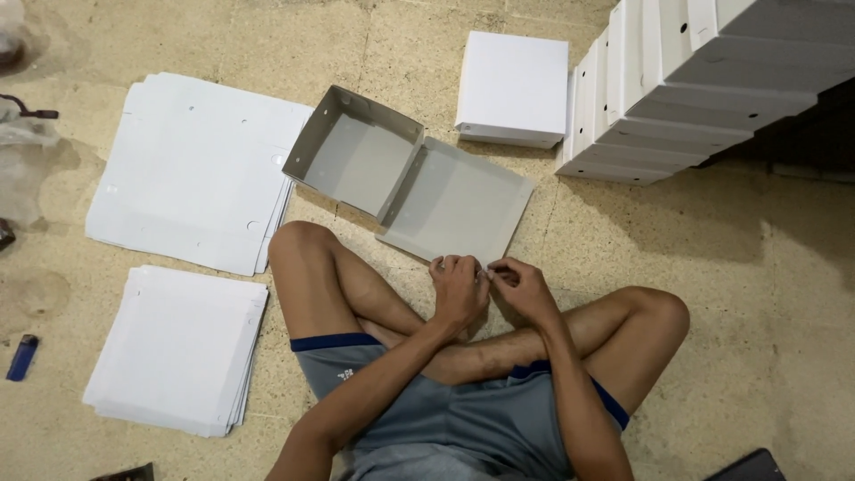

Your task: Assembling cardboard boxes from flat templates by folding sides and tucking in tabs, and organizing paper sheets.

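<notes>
Head view: both hands' fingers (485, 273) pinch the open grey box (411, 184) near edge.

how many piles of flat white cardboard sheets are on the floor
2: a larger pile at upper left beside the open box, and a smaller pile below it, near the blue lighter.

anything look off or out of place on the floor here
Only small things: a blue lighter lies loose on the floor left of the flat card stacks, and the row of finished white boxes leans over. Nothing looks spilled or damaged.
</notes>
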